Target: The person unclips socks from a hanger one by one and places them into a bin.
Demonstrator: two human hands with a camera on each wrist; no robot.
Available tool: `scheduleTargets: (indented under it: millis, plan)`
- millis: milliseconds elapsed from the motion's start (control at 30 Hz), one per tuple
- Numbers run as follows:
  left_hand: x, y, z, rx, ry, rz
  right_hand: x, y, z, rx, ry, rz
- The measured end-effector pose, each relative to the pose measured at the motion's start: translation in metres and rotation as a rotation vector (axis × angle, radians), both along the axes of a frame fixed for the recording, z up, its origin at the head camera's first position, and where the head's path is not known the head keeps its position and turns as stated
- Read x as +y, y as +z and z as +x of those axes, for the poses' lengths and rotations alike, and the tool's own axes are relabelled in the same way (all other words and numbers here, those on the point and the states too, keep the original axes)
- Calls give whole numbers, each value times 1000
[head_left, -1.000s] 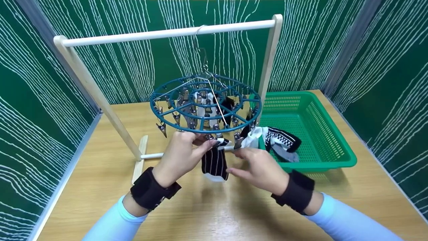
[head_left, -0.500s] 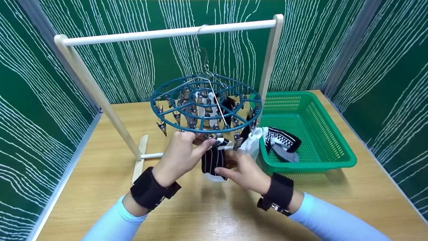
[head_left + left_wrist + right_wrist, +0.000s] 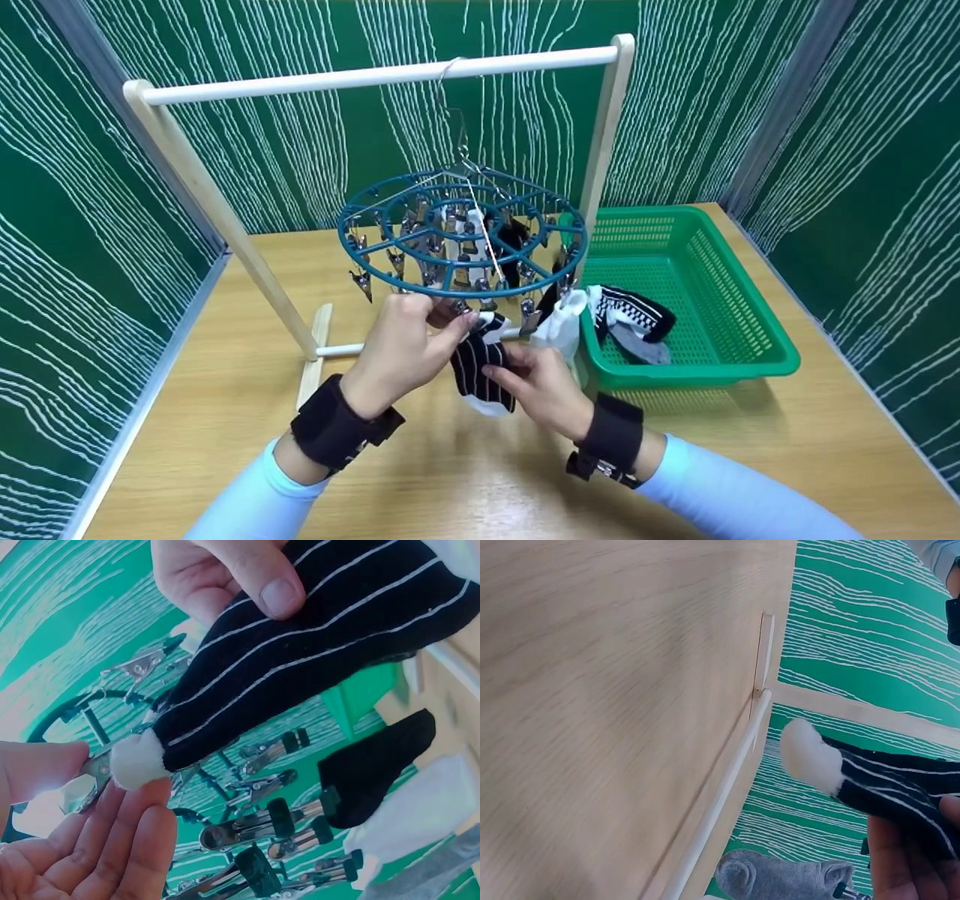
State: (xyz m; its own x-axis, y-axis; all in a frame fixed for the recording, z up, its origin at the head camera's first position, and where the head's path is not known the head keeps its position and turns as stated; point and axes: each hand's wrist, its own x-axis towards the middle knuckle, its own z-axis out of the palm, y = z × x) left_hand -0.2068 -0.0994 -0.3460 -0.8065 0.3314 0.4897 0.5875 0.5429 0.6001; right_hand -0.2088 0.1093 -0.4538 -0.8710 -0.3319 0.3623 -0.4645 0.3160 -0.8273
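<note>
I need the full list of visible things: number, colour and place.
Table: 1, light brown, below everything
Walls: 3, green, white-lined, around table
Rack: 1, pale wood, white, on table
Hanger: 1, blue-green, on rack
Clips: many, metallic, on hanger
Basket: 1, green, table's right
Basket socks: count unclear; black, white, grey; basket's left
Hanging socks: at least 3; black, white, grey; under hanger
Striped sock: 1, black and white, below hanger
Sleeves: 2, light blue, bottom of head view
Wristbands: 2, black, near sleeves
Left grip: 1, bare, pinching a clip
Right grip: 1, bare, pinching striped sock
</note>
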Motion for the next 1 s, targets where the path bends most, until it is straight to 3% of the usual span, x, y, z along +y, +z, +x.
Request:
scheduleTargets:
  millis: [267, 633, 833, 1000]
  plan:
    - [0, -1, 3, 32, -2, 16, 0, -2, 0, 48, 11, 9]
    - [-2, -2, 4, 78, -9, 15, 4, -4, 0, 23, 6, 22]
    - [-3, -1, 4, 85, 0, 18, 13, -9, 1, -31, 71, 64]
    - [-3, 1, 4, 38, 24, 21, 22, -12, 4, -50, 131, 123]
